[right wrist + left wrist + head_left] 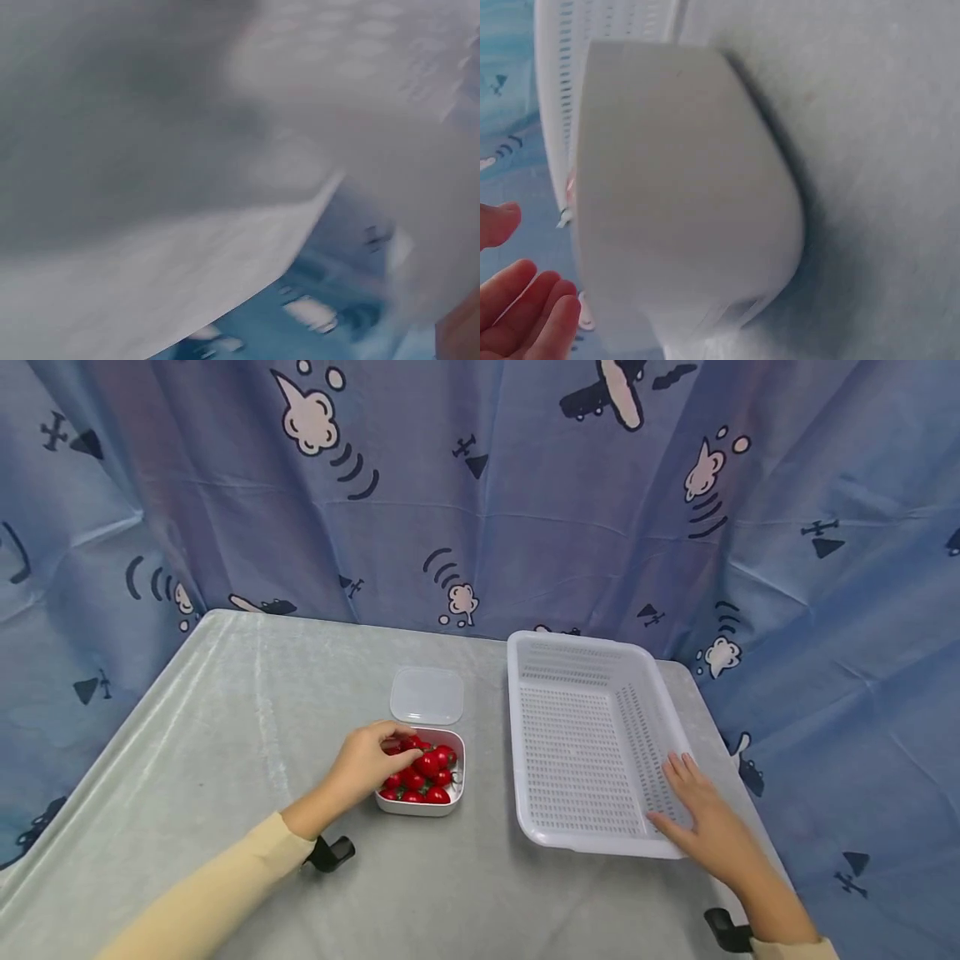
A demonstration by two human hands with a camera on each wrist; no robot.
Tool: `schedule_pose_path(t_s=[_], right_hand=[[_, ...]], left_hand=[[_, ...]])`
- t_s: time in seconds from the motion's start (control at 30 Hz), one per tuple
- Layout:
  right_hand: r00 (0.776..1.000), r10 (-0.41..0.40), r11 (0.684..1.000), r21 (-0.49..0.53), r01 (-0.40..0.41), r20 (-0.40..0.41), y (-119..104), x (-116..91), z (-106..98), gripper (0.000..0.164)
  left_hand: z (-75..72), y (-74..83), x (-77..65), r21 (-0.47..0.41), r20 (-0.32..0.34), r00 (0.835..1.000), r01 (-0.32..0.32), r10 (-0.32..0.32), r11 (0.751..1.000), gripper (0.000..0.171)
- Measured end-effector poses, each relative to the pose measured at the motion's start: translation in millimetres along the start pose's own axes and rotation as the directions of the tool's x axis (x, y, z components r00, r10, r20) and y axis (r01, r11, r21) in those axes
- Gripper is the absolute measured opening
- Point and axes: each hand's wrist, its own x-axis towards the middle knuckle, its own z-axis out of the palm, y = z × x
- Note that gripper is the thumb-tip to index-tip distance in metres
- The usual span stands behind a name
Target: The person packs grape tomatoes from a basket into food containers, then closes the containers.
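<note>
A small white container filled with red cherry tomatoes stands near the middle of the table. Over its left side hovers my left hand, thumb and fingers spread apart. In the left wrist view, the left hand shows a gap between thumb and fingers, and the container wall fills the centre. To the right lies a white perforated plastic basket. My right hand, fingers straight, is at the basket's right rim near the front corner; whether it touches is hard to tell. The right wrist view is blurred.
A translucent lid lies flat just behind the container. The table has a pale grey cover. A blue patterned curtain hangs behind it and along its right side. The basket reaches close to the table's back edge.
</note>
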Motion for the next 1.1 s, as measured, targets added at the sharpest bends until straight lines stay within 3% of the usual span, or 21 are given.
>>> schedule_pose_path(t_s=[0.27, 0.4, 0.57, 0.7, 0.8, 1.1], right_hand=[[0.999, 0.024, 0.986, 0.161, -0.031, 0.049, -63, 43, -23, 0.089], [0.998, -0.016, 0.969, 0.246, 0.000, 0.064, -94, 68, -24, 0.085], [0.995, -0.069, 0.949, 0.313, 0.041, 0.078, -126, 93, -21, 0.081], [0.992, -0.092, 0.901, 0.431, 0.047, 0.084, -152, 108, -22, 0.078], [0.993, -0.091, 0.845, 0.534, 0.035, 0.079, -168, 119, -19, 0.076], [0.992, -0.001, 0.718, 0.691, -0.086, 0.124, -205, 147, -5, 0.067]], left_hand=[[-21.7, -0.2, 6.7, -0.069, -0.018, 0.999, 0.046, -0.047, 0.997, 0.034], [-29.8, -2.6, 9.3, -0.089, -0.005, 0.995, 0.098, -0.098, 0.991, 0.038], [-38.4, -7.5, 11.7, -0.106, -0.015, 0.994, 0.105, -0.107, 0.989, 0.038], [-45.1, -9.4, 13.2, -0.106, -0.035, 0.994, 0.096, -0.100, 0.990, 0.037], [-48.8, -9.1, 14.9, -0.099, -0.048, 0.995, 0.082, -0.087, 0.992, 0.036], [-54.2, -7.8, 22.1, -0.069, -0.046, 0.996, 0.072, -0.075, 0.995, 0.038]])
